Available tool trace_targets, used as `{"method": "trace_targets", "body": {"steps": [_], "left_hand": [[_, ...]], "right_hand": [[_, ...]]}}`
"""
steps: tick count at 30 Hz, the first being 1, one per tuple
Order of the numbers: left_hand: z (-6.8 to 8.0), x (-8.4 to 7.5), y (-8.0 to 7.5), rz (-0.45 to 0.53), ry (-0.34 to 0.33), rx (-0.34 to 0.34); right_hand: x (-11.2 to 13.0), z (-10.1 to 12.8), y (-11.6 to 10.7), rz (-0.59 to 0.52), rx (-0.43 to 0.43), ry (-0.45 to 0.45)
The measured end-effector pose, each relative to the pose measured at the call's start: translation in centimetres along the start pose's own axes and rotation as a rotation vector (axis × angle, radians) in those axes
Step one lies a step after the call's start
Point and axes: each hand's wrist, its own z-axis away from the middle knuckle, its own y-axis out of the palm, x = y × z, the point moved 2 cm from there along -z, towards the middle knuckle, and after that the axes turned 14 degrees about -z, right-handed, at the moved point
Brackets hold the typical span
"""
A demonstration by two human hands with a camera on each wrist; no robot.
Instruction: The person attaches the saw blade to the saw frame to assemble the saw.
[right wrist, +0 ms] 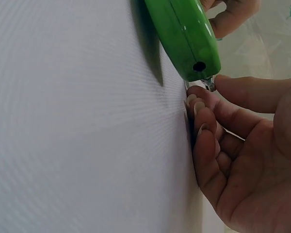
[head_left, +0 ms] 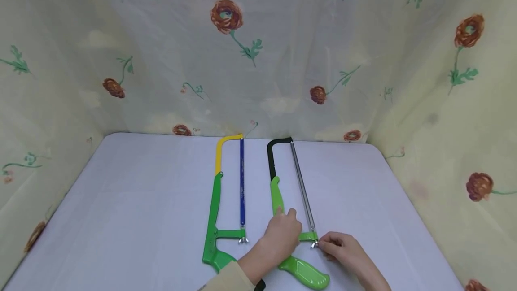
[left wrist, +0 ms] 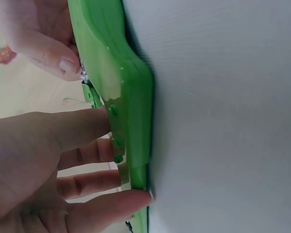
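Observation:
Two hacksaws lie side by side on a white table (head_left: 133,210). The right hacksaw (head_left: 276,192) has a black and green frame, a grey blade (head_left: 302,188) and a green handle (head_left: 304,272). My left hand (head_left: 287,226) grips its green frame (left wrist: 121,73) just above the handle, thumb and fingers on either side. My right hand (head_left: 323,244) pinches the small metal wing nut (head_left: 313,243) at the blade's near end; the wing nut (right wrist: 211,85) sits between thumb and fingertips (right wrist: 196,104). The left hacksaw (head_left: 214,210), yellow and green with a blue blade (head_left: 242,183), lies untouched.
Floral cloth (head_left: 250,58) hangs as walls behind and on both sides of the table. The table's rounded far corners meet the cloth. Bare tabletop spreads to the left of the yellow hacksaw and to the right of the grey blade.

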Motion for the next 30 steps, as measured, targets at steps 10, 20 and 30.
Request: {"method": "trace_targets", "body": {"steps": [10,20,30], "left_hand": [[-0.18,0.11,-0.31,0.009,0.002,0.005],[-0.1,-0.11,-0.07,-0.045,0.003,0.003],[-0.27,-0.19,0.08,-0.04,0.007,0.015]], "right_hand": [[0.24,-0.18,0.15,0.006,-0.035,0.019],[0.11,-0.14,0.43,-0.012,-0.044,0.017],[0.05,-0.14,0.78,0.055,-0.07,-0.074]]}}
